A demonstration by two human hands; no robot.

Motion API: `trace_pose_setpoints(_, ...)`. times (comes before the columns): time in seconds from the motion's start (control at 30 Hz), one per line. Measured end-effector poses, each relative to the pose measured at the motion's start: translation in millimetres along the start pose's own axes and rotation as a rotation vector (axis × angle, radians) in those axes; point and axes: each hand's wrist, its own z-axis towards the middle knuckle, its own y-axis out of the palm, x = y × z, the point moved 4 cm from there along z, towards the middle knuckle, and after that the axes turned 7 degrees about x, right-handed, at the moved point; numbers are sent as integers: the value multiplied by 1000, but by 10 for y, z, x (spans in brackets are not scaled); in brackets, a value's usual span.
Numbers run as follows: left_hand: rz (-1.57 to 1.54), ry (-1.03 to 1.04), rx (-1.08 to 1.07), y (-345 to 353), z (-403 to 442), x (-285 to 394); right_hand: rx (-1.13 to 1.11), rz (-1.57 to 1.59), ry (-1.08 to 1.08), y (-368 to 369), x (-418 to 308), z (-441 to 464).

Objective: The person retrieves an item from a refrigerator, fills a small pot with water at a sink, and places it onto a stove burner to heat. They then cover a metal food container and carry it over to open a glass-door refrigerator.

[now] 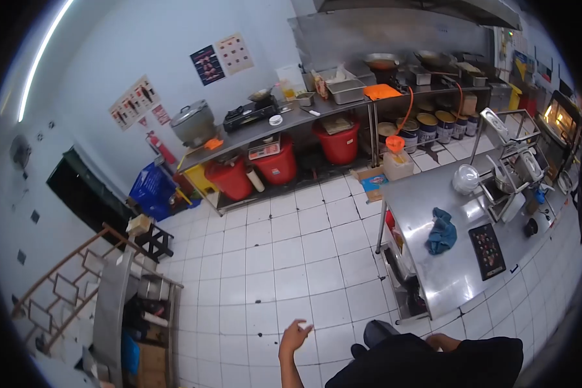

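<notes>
I log the stainless-steel table [456, 284] at right of frame, a crumpled blue cloth [441, 231] and black printed mat [487, 252] on top. Just below its near corner, my right hand [443, 341] is partly hidden; grip: cannot tell. Lower centre: my left hand [295, 336], empty, fingers loosely curled, above white floor tiles [291, 281].

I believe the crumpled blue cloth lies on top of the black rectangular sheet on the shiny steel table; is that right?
Not on top: the head view shows the crumpled blue cloth beside the black rectangular sheet, both on the shiny steel table.
</notes>
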Motion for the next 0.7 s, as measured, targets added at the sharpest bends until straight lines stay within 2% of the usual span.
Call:
trace_pose_setpoints(0.03, -61, 38, -50, -196, 415, 183, 27, 374, 319, 0, 53, -142)
trace_pose_setpoints(0.07, -129, 69, -101, -337, 852, 307, 48, 674, 543, -46, 73, -159)
trace_pose_setpoints(0.1, -200, 88, -145, -411, 1224, 324, 60, 863, 652, -191, 24, -122)
trace_pose_setpoints(0.17, -376, 62, -152, -327, 2011, 18, 65, 1022, 726, -665, -90, 194)
trace_pose_setpoints(0.2, -465, 49, -148, -250, 2424, -182, 59, 1047, 721, -944, -110, 468)
trace_pose_setpoints(0.23, -305, 10, -147, -190, 2665, -467, 34, 1042, 697, -1232, -149, 777)
trace_pose_setpoints(0.3, 361, -2, -66, 344, 3176, -1577, 3, 1019, 635, -2117, -269, 1391)
trace_pose_setpoints(0.33, 375, -195, -241, 285, 3089, -1570, -20, 994, 606, -2490, -319, 1715)
trace_pose_setpoints(0.37, 416, -112, -387, 720, 3164, -2187, -54, 960, 582, -2904, -338, 2096)
trace_pose_setpoints(0.4, 442, -21, -526, 956, 3210, -2494, -76, 935, 571, -3422, -398, 2432)
trace_pose_setpoints(0.5, -81, 25, -28, 650, 3002, -2332, -76, 824, 610, -5067, -441, 3397)
trace_pose_setpoints(0.57, -136, -340, -143, 524, 3536, -2189, 166, 488, 419, -6329, -144, 4309)
trace_pose_setpoints(0.6, -140, -457, -200, 407, 3855, -2133, 356, 482, 306, -6958, -100, 4655)
trace_pose_setpoints(0.63, -137, -498, -241, 309, 4195, -2090, 447, 597, 278, -7471, 9, 5187)
trace_pose_setpoints(0.7, -107, -502, -322, -21, 5012, -2044, 805, 1156, 249, -8773, -554, 5116)
